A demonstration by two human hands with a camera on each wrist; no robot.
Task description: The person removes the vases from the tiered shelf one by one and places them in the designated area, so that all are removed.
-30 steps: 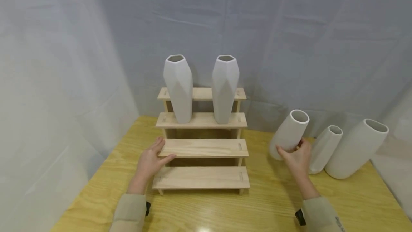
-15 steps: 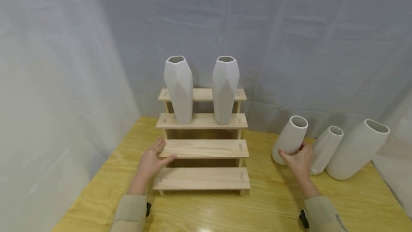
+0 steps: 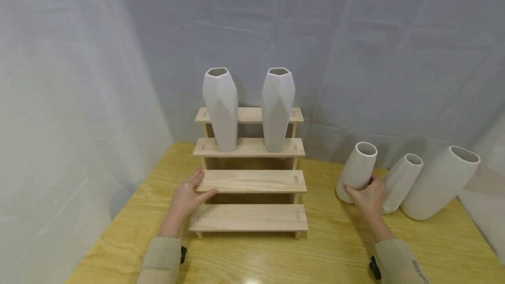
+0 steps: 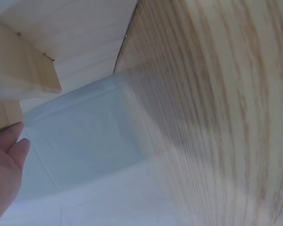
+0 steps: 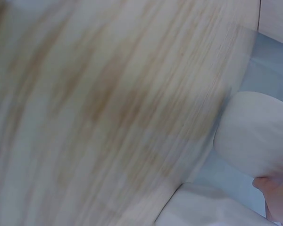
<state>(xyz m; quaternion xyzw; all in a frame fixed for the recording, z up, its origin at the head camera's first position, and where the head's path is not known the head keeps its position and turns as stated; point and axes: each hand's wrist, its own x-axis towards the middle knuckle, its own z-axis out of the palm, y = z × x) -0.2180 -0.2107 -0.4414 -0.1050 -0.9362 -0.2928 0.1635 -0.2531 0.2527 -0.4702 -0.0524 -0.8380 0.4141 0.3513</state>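
Observation:
In the head view my right hand holds a white round-mouthed vase low on its body, thumb in front and fingers behind. The right wrist view shows the vase's base at the wooden tabletop, thumb against its side. My left hand rests on the left end of a four-tier wooden stand, at the second step from the bottom, thumb along the step. Its fingertips show by the wood in the left wrist view. Two faceted white vases stand upright on the third step.
A slim white vase and a larger oval-mouthed white vase stand close together right of the right hand. The wooden table runs beneath everything. Pale cloth hangs behind and at both sides.
The right hand has lowered the round-mouthed vase and shifted it slightly right, nearer the slim vase. The left hand stays at the same place on the stand.

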